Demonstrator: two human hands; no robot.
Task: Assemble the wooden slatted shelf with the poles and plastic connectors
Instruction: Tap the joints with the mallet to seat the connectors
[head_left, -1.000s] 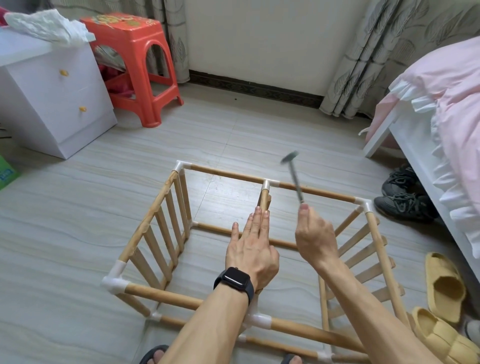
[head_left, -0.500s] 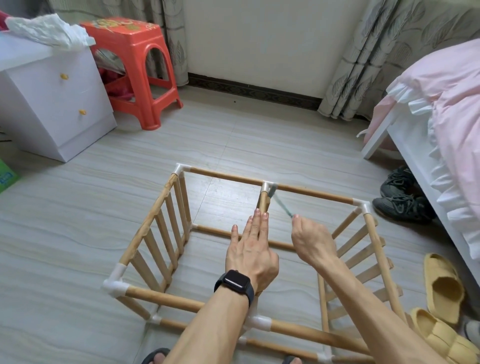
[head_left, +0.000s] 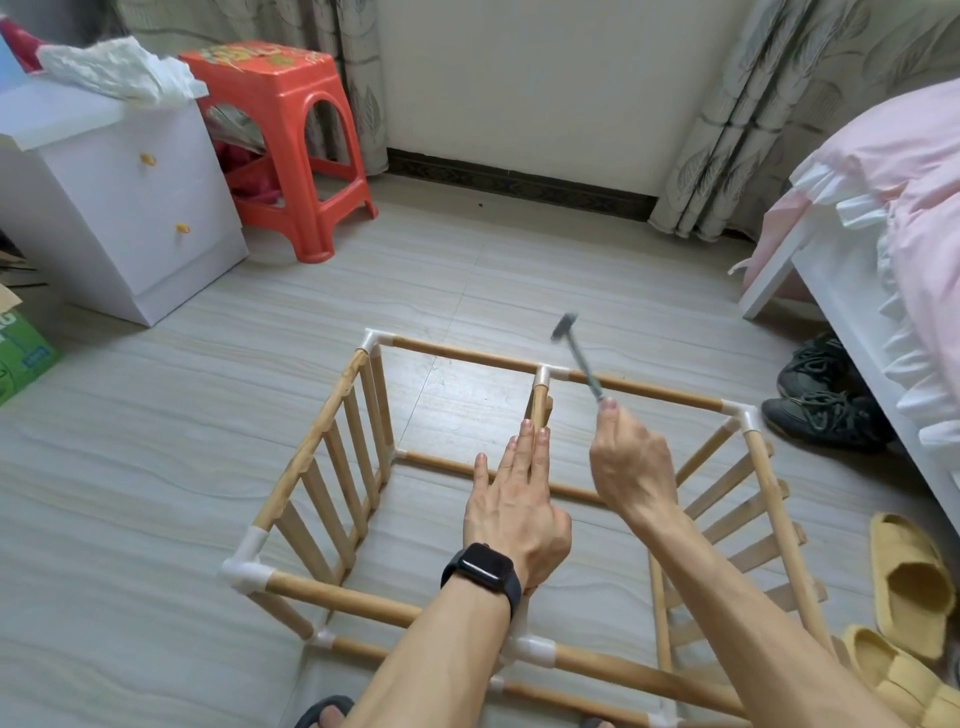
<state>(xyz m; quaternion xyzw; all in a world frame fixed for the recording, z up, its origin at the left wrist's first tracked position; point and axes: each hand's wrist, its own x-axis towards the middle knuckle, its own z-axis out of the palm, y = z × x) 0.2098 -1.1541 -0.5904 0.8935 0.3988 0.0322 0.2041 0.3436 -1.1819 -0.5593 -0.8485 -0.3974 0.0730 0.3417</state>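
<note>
Wooden poles and white plastic joints make up a box-shaped shelf frame (head_left: 332, 597) that stands on the pale floor (head_left: 156, 415) directly in front of you. One slatted panel (head_left: 332, 467) forms its left side and a second slatted panel (head_left: 737, 512) forms its right side.

A middle pole (head_left: 538, 402) runs away from you across the top of the frame. At its far end it goes into a T-shaped connector (head_left: 543, 373) on the far pole (head_left: 457, 353). A white corner connector (head_left: 244, 571) caps the near left corner.

Your left hand (head_left: 514, 499) lies palm down along the middle pole with its fingers straight and close together, the tips pointing toward the T-shaped connector. It curls around nothing. A dark watch (head_left: 483, 569) sits on that wrist.

Your right hand (head_left: 631, 467) is just to the right, fingers curled around the grip of a small hammer (head_left: 582, 361). The hammer tilts up and to the left. Its blurred metal head is in the air above the far pole, just right of the T-shaped connector and not touching it.

At the far left stand a white cabinet (head_left: 130, 208) and a red plastic stool (head_left: 280, 130). On the right is a bed (head_left: 883, 208) with pink covers, with black shoes (head_left: 826, 410) beside it and yellow slippers (head_left: 914, 587) nearer to you.
</note>
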